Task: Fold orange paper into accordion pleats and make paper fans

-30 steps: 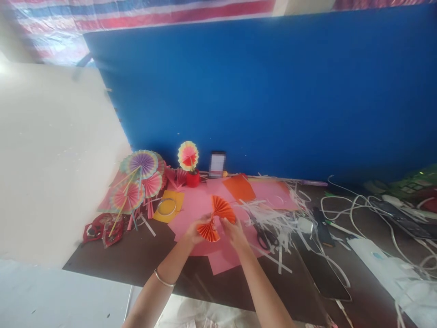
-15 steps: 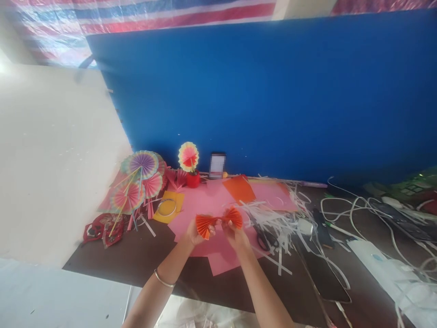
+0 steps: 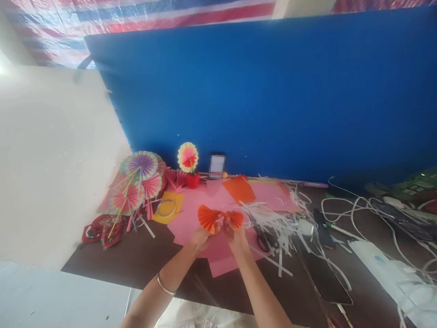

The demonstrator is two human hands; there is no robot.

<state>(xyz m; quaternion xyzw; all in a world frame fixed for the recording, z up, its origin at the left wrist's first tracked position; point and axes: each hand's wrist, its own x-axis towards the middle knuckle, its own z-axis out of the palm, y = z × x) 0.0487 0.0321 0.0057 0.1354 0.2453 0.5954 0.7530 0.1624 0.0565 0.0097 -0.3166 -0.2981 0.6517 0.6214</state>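
Note:
An orange pleated paper fan [image 3: 207, 217], pinched narrow at the middle and spread at both ends like a bow, is held up over the pink paper sheets [image 3: 191, 205]. My left hand [image 3: 204, 236] is closed on its left half near the middle. On the right half, my right hand [image 3: 232, 233] is closed, its fingers close to the pinched centre. Part of the fan's centre is hidden by the fingers. Black-handled scissors [image 3: 267, 241] lie to the right of my right hand, partly under white paper strips [image 3: 282, 223].
Finished paper fans [image 3: 139, 166] lie at the left, beside a yellow sheet [image 3: 170, 200] with a ring. At the back stand a red pot [image 3: 193, 180] with a round fan and a phone [image 3: 217, 165] against the blue panel [image 3: 256, 91]. Cables and another phone [image 3: 322, 275] are at right.
Both hands have drawn slightly closer together. The fan's left half has tilted upward and opened wider, while the left wrist has turned and moved a little right.

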